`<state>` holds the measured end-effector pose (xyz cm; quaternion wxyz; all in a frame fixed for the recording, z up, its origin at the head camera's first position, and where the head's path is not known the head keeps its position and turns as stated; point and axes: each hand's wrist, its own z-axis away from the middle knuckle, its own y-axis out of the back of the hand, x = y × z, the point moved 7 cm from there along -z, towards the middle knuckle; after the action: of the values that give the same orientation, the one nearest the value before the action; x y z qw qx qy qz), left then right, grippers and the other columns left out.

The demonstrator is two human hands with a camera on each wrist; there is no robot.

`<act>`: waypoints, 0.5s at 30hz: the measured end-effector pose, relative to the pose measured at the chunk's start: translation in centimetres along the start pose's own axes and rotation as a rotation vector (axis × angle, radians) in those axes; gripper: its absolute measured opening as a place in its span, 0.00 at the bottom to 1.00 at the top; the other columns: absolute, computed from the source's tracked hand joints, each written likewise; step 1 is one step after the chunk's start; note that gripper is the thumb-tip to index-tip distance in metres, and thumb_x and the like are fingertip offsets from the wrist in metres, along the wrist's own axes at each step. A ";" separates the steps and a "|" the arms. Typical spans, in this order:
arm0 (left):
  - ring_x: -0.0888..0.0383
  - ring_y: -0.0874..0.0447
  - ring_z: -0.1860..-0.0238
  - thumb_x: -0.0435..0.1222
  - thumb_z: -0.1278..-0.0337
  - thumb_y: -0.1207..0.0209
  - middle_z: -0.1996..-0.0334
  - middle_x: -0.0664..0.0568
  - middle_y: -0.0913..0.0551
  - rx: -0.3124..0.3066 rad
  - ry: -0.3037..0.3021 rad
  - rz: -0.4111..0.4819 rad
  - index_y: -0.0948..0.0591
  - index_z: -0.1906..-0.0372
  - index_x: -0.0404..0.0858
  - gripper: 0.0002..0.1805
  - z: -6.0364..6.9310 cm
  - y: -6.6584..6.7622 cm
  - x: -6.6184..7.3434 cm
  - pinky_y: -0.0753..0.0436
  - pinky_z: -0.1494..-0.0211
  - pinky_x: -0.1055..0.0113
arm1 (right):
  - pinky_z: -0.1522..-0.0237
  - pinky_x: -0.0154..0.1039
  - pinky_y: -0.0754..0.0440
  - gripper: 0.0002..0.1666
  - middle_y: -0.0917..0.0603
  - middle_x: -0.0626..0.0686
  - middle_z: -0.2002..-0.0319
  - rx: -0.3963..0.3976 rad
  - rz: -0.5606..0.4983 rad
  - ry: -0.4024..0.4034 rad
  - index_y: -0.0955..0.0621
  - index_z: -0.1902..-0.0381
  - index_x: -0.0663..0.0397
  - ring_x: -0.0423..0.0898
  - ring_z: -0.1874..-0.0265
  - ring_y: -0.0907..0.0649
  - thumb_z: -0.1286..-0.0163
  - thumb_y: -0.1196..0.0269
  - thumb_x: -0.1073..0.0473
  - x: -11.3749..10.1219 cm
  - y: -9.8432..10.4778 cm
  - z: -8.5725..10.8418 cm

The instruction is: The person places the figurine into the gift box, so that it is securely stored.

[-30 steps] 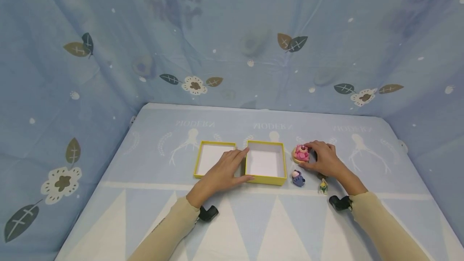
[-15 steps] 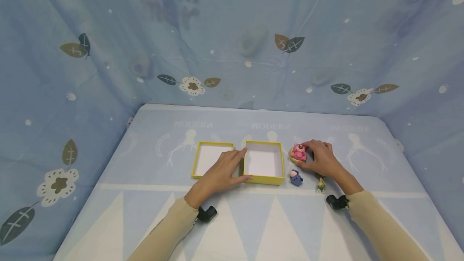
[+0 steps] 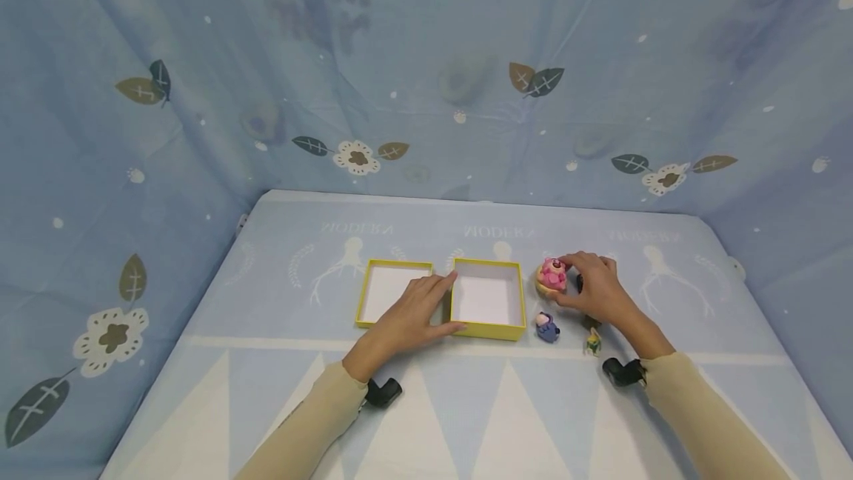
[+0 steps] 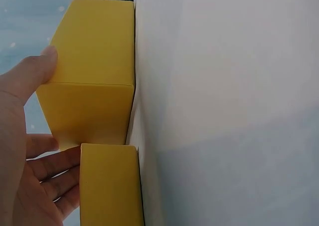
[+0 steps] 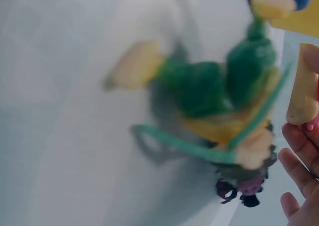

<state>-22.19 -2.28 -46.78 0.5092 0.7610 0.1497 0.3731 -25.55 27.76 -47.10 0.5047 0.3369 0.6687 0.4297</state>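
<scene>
My left hand point(image 3: 408, 317) holds a corner of the open yellow box point(image 3: 494, 332), thumb on the front wall and fingers along the left side. In the left wrist view the thumb presses the yellow wall point(image 4: 97, 41). Beside the box, my right hand point(image 3: 596, 289) pinches a pink bear figurine point(image 3: 553, 275) on a tan round base point(image 5: 301, 94), which looks tilted. Near that hand lie a blue-purple figurine point(image 3: 547, 328) and a green-and-yellow figurine point(image 3: 592, 343), large and blurred in the right wrist view. A dark item point(image 3: 591, 322) is partly hidden under the hand.
A shallow yellow-rimmed lid point(image 3: 389, 289) lies left of the box, partly behind my left hand. The patterned tablecloth point(image 3: 466, 406) stretches in front. Blue printed fabric point(image 3: 426, 80) hangs behind the table and along both sides.
The pink bear figurine has risen slightly and tipped in my right hand, which has moved up a little. My left hand stays at the box.
</scene>
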 end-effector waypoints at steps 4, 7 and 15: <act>0.48 0.31 0.35 0.57 0.42 0.37 0.38 0.45 0.28 -0.001 -0.002 -0.015 0.41 0.25 0.34 0.49 0.0 0.0 0.0 0.34 0.31 0.53 | 0.38 0.67 0.45 0.41 0.19 0.62 0.49 0.009 -0.018 0.008 0.24 0.42 0.60 0.62 0.45 0.25 0.51 0.23 0.48 -0.4 0.4 -0.2; 0.49 0.30 0.36 0.57 0.42 0.38 0.38 0.46 0.27 0.003 -0.007 -0.029 0.41 0.25 0.34 0.49 0.0 0.0 0.0 0.33 0.31 0.54 | 0.37 0.68 0.46 0.41 0.19 0.63 0.48 0.007 -0.033 0.014 0.24 0.42 0.60 0.63 0.43 0.26 0.51 0.23 0.49 -0.9 0.6 -0.2; 0.49 0.29 0.35 0.58 0.42 0.38 0.37 0.46 0.27 0.004 -0.004 -0.039 0.41 0.25 0.35 0.49 0.0 0.0 -0.1 0.32 0.31 0.55 | 0.35 0.69 0.48 0.39 0.20 0.62 0.45 0.015 -0.070 0.037 0.23 0.43 0.58 0.62 0.41 0.27 0.52 0.22 0.51 -2.4 0.8 -0.5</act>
<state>-22.23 -2.32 -46.81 0.5152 0.7596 0.1642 0.3615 -25.37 25.89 -45.41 0.5046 0.3091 0.6924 0.4128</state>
